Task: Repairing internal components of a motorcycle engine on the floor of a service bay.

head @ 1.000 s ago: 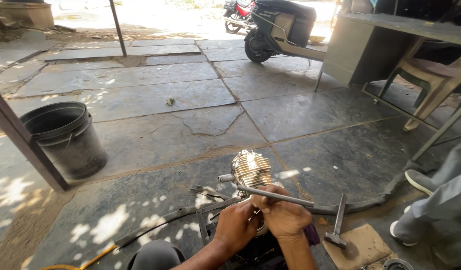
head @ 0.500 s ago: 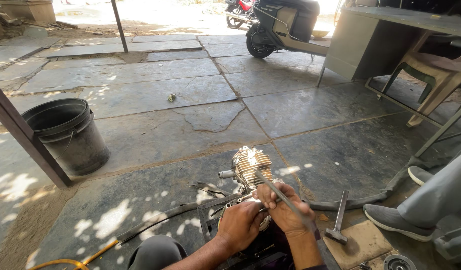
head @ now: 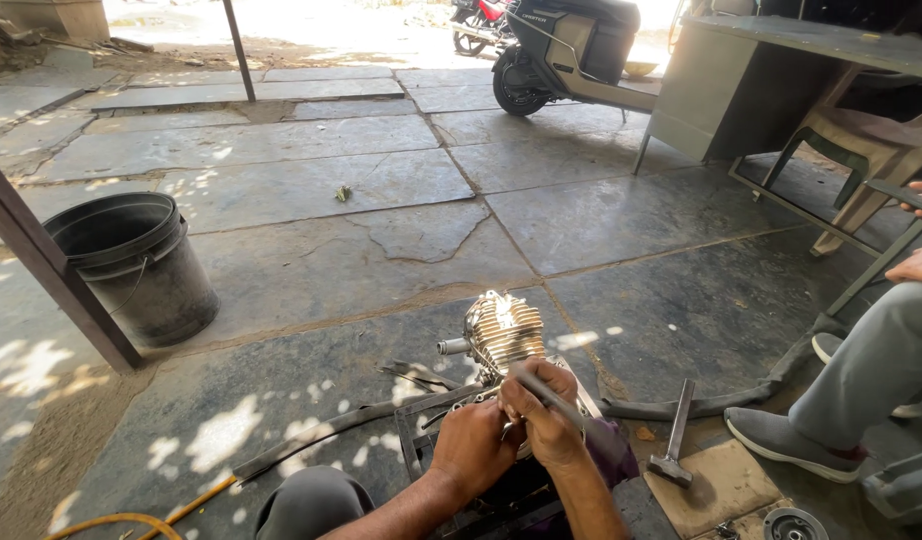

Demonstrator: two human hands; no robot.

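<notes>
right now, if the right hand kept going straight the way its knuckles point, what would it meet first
The right hand, gripping a metal rod tool, points up-frame, away from the person. First in that line looks to be the finned engine cylinder, right ahead of the knuckles. Beyond it only stone floor shows, though depth is hard to judge.

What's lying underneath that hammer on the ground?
The hammer rests with its head on a flat tan slab, its handle slanting up over the stone floor toward a dark hose. What lies beneath the slab is covered.
</notes>
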